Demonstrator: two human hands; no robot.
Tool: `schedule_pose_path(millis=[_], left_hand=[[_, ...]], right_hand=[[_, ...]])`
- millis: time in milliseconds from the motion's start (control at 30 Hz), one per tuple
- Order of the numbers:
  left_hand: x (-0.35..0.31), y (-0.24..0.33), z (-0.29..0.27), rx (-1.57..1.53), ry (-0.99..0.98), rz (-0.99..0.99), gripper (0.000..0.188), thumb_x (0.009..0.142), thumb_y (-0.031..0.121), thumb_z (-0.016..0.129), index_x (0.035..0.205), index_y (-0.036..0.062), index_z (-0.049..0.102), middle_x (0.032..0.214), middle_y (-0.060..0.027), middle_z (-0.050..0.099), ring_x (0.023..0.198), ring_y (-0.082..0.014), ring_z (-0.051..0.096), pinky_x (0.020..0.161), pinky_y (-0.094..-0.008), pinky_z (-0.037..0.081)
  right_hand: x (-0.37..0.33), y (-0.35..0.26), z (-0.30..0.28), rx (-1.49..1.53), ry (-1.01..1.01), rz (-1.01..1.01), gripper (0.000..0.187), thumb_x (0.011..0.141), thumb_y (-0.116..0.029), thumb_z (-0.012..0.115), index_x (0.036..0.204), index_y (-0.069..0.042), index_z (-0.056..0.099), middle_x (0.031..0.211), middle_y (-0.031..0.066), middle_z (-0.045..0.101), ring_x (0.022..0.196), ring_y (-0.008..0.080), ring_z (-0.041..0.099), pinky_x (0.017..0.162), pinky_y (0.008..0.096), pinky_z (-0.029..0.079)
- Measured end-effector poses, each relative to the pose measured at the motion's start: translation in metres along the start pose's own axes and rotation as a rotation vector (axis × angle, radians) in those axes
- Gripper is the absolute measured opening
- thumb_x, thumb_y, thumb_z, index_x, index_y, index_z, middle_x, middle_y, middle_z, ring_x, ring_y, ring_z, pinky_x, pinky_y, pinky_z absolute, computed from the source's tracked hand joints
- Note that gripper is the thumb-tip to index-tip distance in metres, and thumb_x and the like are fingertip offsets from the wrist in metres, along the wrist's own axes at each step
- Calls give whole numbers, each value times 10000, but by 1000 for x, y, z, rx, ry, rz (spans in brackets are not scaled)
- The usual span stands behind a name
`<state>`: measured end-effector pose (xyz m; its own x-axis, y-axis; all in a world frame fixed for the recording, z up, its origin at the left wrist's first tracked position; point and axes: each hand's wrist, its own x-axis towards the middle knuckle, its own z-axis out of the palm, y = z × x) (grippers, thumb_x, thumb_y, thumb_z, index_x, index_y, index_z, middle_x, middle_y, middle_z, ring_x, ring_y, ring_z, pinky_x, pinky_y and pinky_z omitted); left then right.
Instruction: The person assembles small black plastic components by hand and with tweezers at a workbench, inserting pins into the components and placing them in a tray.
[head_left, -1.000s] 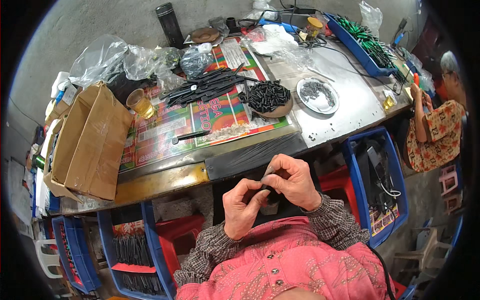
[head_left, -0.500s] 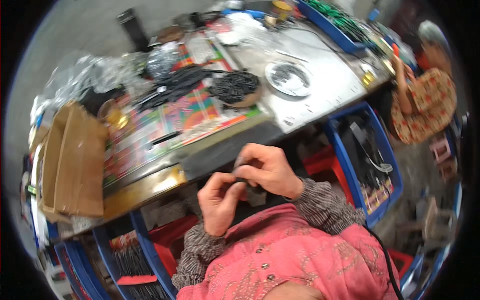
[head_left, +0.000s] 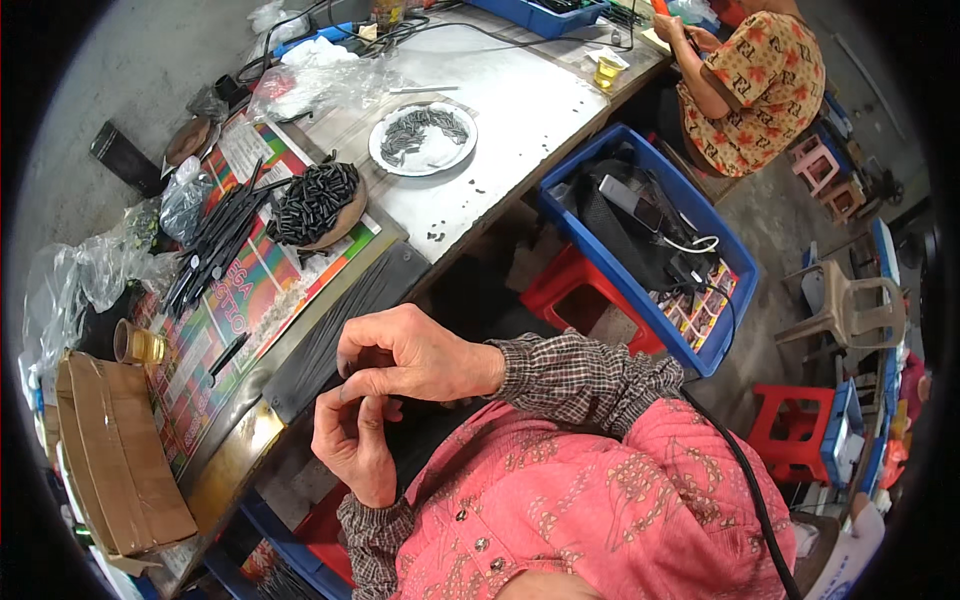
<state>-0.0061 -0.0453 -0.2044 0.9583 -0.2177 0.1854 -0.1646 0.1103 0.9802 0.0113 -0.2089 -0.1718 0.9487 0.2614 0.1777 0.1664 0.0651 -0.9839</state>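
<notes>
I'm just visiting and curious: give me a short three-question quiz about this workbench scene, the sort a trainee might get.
1. True or false: the left hand and the right hand are close together in front of the person's chest, below the table edge.
2. What fills the white plate? A) small dark pieces B) yellow liquid C) red stools
3. Which thing lies at the table's near left end, beside the small cup of amber liquid?

Key
1. True; the fingertips meet, and whatever small piece they pinch is too hidden to name.
2. A.
3. The cardboard box.
</notes>
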Motion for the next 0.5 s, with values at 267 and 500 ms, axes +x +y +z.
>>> schedule_pose_path(millis=[267,500], left_hand=[[-1,6,-13,-18,13,-78,137,918,66,613,1004,-23,553,816,-73,627,666,-118,604,610,-233,502],[5,5,-21,-13,-19,-102,109,905,21,606,992,-31,565,808,-65,625,664,-102,603,600,-221,499]], right_hand=[[18,-6,-20,-251,164,-163,187,810,-70,710,959,7,627,808,28,614,691,45,528,604,216,453],[60,-23,-61,-419,338,-234,168,781,-72,705,911,13,641,772,97,612,689,138,590,616,277,470]])
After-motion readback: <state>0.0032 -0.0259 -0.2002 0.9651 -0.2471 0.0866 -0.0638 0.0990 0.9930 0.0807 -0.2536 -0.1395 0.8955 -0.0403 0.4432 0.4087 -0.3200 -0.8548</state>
